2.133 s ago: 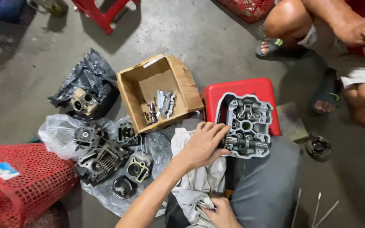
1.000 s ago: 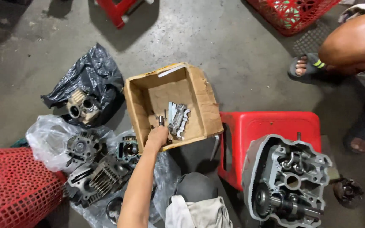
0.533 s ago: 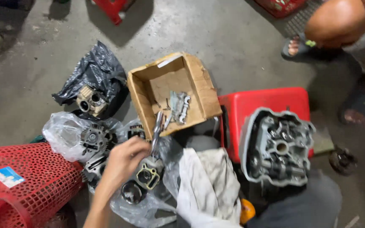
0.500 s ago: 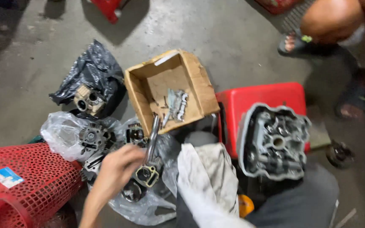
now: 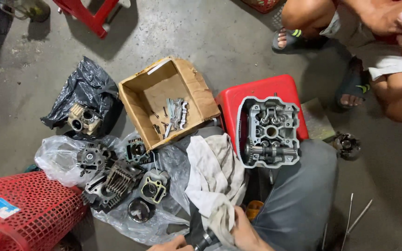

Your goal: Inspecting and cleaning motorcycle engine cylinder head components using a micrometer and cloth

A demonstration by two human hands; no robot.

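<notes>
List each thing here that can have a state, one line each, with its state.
Cardboard box: open, small metal parts inside.
Cylinder head: uncovered, resting on the red stool.
White rag: crumpled, its end gripped by the right hand.
Left hand: touching a dark part.
Black bag: open.

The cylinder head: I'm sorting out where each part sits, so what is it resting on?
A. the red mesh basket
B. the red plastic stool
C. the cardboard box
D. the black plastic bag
B: the cylinder head lies on the red plastic stool, right of the cardboard box.
</notes>
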